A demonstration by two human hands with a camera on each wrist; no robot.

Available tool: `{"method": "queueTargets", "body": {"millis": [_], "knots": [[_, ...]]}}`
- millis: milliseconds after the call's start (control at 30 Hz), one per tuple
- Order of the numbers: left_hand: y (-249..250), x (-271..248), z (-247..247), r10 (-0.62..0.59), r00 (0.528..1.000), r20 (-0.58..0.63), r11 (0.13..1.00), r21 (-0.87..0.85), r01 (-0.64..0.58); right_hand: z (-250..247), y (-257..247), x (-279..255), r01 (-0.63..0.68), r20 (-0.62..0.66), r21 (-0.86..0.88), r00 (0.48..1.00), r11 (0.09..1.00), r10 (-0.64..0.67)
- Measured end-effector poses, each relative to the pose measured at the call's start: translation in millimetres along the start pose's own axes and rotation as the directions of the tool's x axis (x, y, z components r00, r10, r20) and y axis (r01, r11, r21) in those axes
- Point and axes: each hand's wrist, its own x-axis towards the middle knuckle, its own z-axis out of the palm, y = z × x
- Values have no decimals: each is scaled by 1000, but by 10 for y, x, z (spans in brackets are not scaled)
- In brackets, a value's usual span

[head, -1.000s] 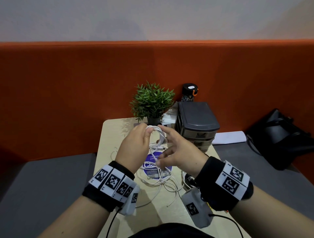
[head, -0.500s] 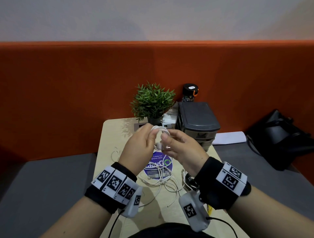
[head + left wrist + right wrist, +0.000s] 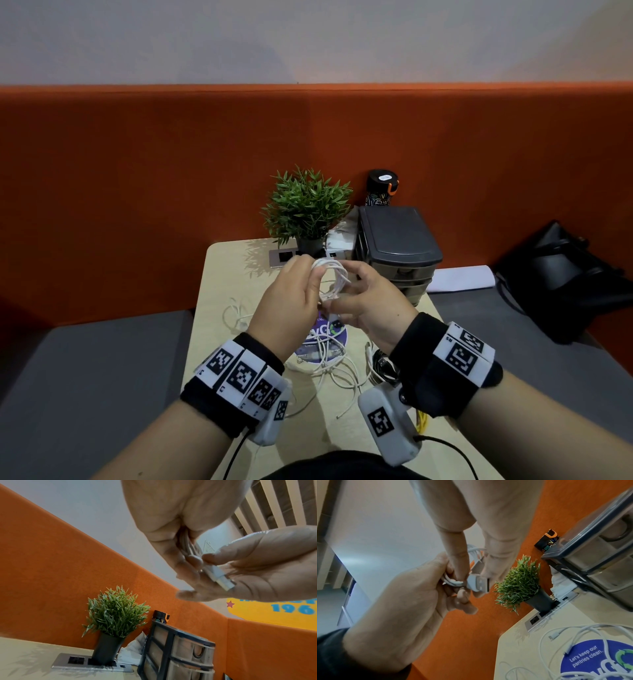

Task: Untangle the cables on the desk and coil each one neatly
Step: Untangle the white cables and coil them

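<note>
A white cable coil [image 3: 334, 274] hangs above the desk between both hands. My left hand [image 3: 303, 291] grips the bundled loops [image 3: 187, 547] from the left. My right hand [image 3: 359, 296] pinches the cable's USB plug [image 3: 477, 584] between thumb and fingers, right against the coil; the same plug [image 3: 221, 577] shows in the left wrist view. Below the hands, more loose white cables [image 3: 325, 363] lie tangled on the beige desk [image 3: 219, 281], partly hidden by my wrists.
At the desk's back stand a potted plant [image 3: 308, 205], a grey drawer unit [image 3: 397, 246], a black tumbler [image 3: 382, 188] and a socket panel [image 3: 284, 257]. A blue round sticker [image 3: 329, 337] lies under the cables. A yellow cable [image 3: 423, 419] shows near my right wrist. A black bag [image 3: 565, 281] sits right.
My right hand, spread and apart from the coil a second ago, has closed in and taken the plug end. The left hand keeps holding the coil in nearly the same place.
</note>
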Motion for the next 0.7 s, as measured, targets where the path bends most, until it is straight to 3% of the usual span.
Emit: {"method": "queueTargets", "body": {"millis": [100,200,367,700], "knots": [[-71,18,16,-52,998,-39,998,-23,51,-3,13,-23,-76,32,53,997,996,74],[-123,26,15,-114,991,-65,993,-46,111,-8,2,-48,-95,51,-30,994,995,97],[-154,112,-118,-263,958,-113,958,-147,245,-60,-36,-117,10,131,-271,991,963,27],[-139,214,-230,-421,897,-134,821,-478,314,-102,-121,-209,211,213,-577,971,789,-104]]}}
